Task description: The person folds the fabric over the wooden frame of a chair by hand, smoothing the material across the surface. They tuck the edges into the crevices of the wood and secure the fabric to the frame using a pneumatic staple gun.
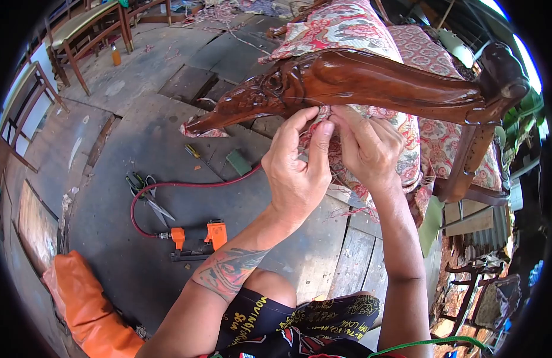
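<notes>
My left hand (pixel 297 158) and my right hand (pixel 371 143) meet just below the carved, varnished wooden armrest (pixel 371 74) of a chair. Both are closed, thumbs and fingertips pinching the edge of a red-and-cream floral fabric (pixel 325 112) close to the wood. My fingers partly hide this edge. More of the same patterned cloth covers the padded seat (pixel 347 30) behind the armrest. Frayed threads hang from the cloth below my right hand.
On the floor lie an orange staple gun (pixel 215 234) with a red air hose (pixel 195 185), scissors (pixel 159 209), a yellow-handled screwdriver (pixel 193 151) and a green block (pixel 238 161). A rolled orange sheet (pixel 88 304) is at lower left; wooden chairs (pixel 88 36) stand at upper left.
</notes>
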`<action>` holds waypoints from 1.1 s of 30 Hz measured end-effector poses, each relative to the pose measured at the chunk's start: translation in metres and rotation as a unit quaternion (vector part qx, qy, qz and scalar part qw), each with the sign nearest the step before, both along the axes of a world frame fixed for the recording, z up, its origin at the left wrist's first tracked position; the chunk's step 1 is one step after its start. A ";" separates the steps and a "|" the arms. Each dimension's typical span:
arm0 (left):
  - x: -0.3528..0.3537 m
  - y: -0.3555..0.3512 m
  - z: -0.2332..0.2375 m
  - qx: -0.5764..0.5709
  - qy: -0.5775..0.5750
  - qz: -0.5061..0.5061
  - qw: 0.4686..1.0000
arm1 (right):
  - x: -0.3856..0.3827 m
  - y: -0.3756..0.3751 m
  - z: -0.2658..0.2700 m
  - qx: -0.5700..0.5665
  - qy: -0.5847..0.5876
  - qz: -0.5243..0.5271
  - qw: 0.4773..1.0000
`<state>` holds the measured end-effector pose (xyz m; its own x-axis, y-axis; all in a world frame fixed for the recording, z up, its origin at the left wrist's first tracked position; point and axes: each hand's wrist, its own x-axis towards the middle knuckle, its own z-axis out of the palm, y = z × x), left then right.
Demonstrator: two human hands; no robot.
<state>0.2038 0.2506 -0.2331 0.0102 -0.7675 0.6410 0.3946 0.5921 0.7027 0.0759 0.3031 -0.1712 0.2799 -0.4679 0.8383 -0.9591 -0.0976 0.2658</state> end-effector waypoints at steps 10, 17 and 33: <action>-0.009 0.000 0.006 -0.055 -0.037 0.072 0.995 | -0.003 0.001 0.000 -0.009 -0.023 0.050 0.998; -0.011 0.005 -0.001 -0.111 -0.051 0.137 0.983 | -0.003 0.002 0.003 0.006 -0.008 0.060 0.998; -0.002 0.005 -0.008 -0.110 -0.062 0.143 0.982 | -0.001 0.009 0.025 0.122 0.119 -0.039 0.985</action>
<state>0.2019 0.2559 -0.2413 0.1174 -0.5879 0.8004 0.1102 0.8087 0.5778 0.0749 0.3124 -0.1462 0.4104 -0.6756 0.6125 -0.8793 -0.1153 0.4621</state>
